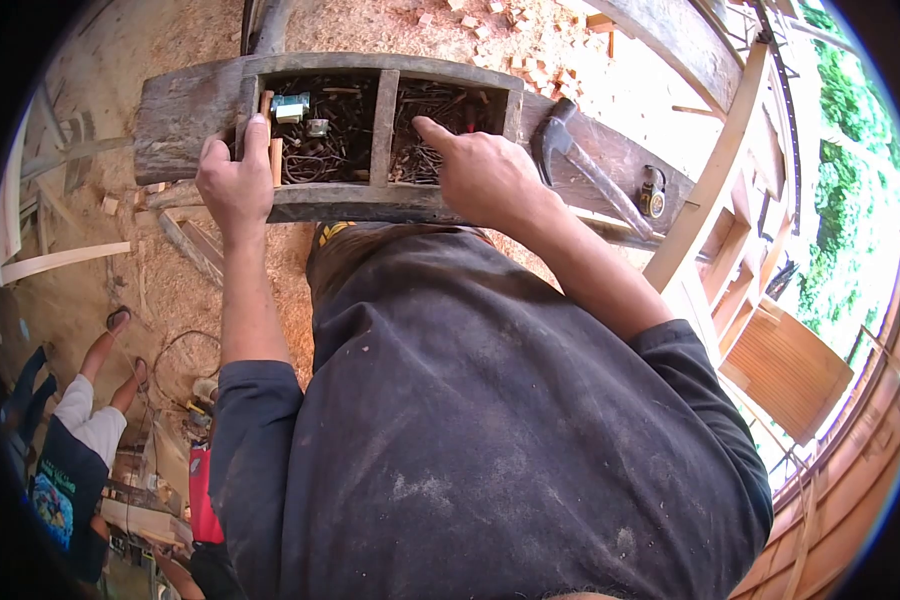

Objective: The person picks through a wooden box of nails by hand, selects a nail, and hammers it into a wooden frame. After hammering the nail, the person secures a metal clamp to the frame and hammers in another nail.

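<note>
gripping the left end wall of the wooden box [383, 128], the left hand [238, 185] is closed over that edge, its digits also against a thin wooden strip [276, 162] that stands along the inside of the wall. the right hand [490, 175] reaches over the near right corner of the box, index finger stretched into the right compartment and the other fingers curled in; whether they have hold of anything i cannot tell. the box lies across the middle of a broad plank [185, 120], in front of the person's dark shirt [470, 400], and a divider parts its two compartments. both hold a tangle of dark nails [345, 165]. in the left compartment, near its far left corner, a shiny, partly greenish piece [291, 108] lies on the nails, with a small metallic piece [317, 127] closer to the near edge. a small red bit [470, 126] shows towards the right side of the right one. just beside the box's right end, a hammer [592, 165] lies slantwise on the plank, head at the far edge, handle running to the near right. a tape measure [652, 192] is by the plank's right end. well apart, at the lower left, is a co-worker [75, 455] in light shorts.
</note>
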Available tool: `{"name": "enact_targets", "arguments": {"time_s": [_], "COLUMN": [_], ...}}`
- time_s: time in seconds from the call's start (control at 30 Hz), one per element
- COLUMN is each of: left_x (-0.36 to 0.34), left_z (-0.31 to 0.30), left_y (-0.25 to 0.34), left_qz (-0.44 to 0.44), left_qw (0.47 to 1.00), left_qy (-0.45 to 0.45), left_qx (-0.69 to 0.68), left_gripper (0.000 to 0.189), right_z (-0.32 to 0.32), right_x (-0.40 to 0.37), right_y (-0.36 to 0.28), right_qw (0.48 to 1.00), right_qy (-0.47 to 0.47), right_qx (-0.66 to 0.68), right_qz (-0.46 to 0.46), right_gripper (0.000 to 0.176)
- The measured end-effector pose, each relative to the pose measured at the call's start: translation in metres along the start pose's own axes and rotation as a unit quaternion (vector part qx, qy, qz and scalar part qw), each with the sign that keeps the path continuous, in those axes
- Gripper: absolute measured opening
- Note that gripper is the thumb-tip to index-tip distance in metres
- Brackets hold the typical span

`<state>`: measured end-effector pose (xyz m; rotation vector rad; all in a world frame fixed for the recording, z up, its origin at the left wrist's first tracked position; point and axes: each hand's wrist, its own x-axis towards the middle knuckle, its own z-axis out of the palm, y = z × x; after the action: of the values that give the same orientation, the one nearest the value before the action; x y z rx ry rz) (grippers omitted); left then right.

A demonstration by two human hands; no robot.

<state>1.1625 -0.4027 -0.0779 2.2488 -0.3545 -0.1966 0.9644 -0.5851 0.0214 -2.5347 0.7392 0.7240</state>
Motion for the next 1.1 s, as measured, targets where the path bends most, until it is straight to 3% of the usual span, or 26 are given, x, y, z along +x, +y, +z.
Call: {"name": "enact_targets", "arguments": {"time_s": [0.27,0.37,0.43,0.53,0.63,0.83,0.93,1.1], "left_x": [-0.001,-0.001,-0.002,-0.002,0.0,-0.003,-0.002,-0.002], "left_z": [0.0,0.0,-0.001,0.0,0.002,-0.002,-0.002,-0.002], "left_y": [0.001,0.003,0.005,0.003,-0.002,0.007,0.007,0.005], "left_qz": [0.001,0.0,-0.009,-0.006,0.01,-0.008,-0.006,-0.006], "left_qw": [1.0,1.0,1.0,1.0,1.0,1.0,1.0,1.0], "left_qy": [-0.005,0.0,-0.004,0.001,0.005,-0.008,-0.006,-0.012], "left_qx": [-0.008,-0.012,0.005,-0.004,0.007,-0.009,-0.004,0.004], "left_gripper": [0.045,0.045,0.046,0.047,0.047,0.048,0.047,0.048], "right_z": [0.007,0.003,0.008,0.014,0.001,-0.002,0.002,0.004], "right_x": [0.0,0.001,0.001,0.002,0.004,0.004,0.001,0.009], "right_y": [0.011,0.009,0.013,0.02,0.009,0.008,0.016,0.015], "right_qw": [0.999,0.999,1.0,0.999,0.997,1.0,0.998,0.998], "right_qy": [0.001,0.028,-0.01,0.018,0.075,0.017,0.062,0.058], "right_qx": [0.009,0.022,0.015,0.021,0.034,0.025,0.019,0.031], "right_qz": [-0.034,0.007,-0.01,-0.044,0.003,0.007,-0.013,0.011], "right_gripper": [0.06,0.057,0.057,0.06,0.063,0.063,0.064,0.064]}}
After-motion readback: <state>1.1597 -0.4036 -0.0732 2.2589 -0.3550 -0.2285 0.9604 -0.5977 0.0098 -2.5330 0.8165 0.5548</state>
